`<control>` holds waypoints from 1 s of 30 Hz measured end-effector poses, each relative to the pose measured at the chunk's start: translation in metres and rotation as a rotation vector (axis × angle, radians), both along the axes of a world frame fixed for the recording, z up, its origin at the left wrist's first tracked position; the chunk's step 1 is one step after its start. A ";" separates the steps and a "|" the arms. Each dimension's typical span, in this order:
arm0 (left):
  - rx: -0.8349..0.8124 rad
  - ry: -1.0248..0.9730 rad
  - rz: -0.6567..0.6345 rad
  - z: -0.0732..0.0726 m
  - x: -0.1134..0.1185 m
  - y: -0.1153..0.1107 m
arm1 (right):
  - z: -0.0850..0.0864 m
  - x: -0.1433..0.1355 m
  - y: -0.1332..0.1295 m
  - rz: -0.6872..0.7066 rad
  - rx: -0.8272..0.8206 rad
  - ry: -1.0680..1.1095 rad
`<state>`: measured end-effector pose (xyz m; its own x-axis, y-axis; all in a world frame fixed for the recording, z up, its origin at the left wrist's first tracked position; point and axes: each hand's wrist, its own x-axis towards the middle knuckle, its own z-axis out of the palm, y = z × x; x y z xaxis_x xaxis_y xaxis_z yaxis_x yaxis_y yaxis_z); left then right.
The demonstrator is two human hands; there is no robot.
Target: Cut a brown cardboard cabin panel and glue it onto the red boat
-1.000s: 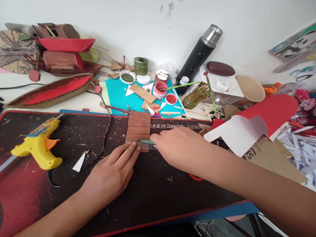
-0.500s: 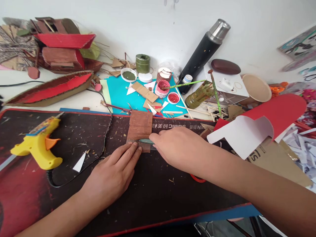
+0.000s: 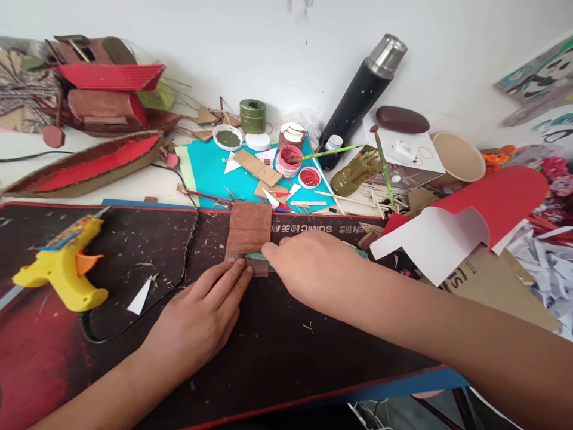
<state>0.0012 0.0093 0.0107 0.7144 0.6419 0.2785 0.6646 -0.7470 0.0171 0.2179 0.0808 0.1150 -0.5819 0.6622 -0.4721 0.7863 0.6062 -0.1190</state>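
A brown-painted piece of cardboard (image 3: 250,226) lies on the dark mat in front of me. My left hand (image 3: 208,307) rests flat, its outstretched fingertips pressing a clear strip, like a ruler, across the cardboard's near part. Closed fingers of my right hand (image 3: 298,263) grip a slim teal-green tool (image 3: 256,257) that looks like a craft knife. Its visible end lies along the strip, close to my left fingertips; my fist hides the rest of the grip. Whether a blade touches the cardboard is too small to tell.
At left lies a yellow glue gun (image 3: 67,263), its black cord looping over the mat (image 3: 268,370). Model boats (image 3: 89,164) stand behind it. Paint pots (image 3: 253,116) sit on teal paper (image 3: 201,173), near a black thermos (image 3: 353,101). Red and white paper (image 3: 441,245) lies right.
The whole view has shifted slightly left. My right forearm sits a little lower, hiding a red ring seen before and uncovering a small teal piece behind it. My left hand keeps its place.
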 end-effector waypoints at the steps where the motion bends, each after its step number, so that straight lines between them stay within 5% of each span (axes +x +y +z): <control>1: -0.001 0.005 -0.002 0.000 0.000 0.000 | 0.000 0.001 0.000 -0.001 -0.004 -0.009; 20: 0.003 0.013 -0.001 0.001 0.001 0.001 | -0.004 0.022 -0.001 0.044 0.049 0.000; 30: 0.008 -0.002 0.010 0.000 0.001 0.000 | 0.004 0.011 0.000 0.049 0.044 -0.008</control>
<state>0.0020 0.0096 0.0111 0.7074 0.6467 0.2853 0.6720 -0.7405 0.0123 0.2291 0.0812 0.1187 -0.6110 0.6531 -0.4475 0.7561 0.6489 -0.0853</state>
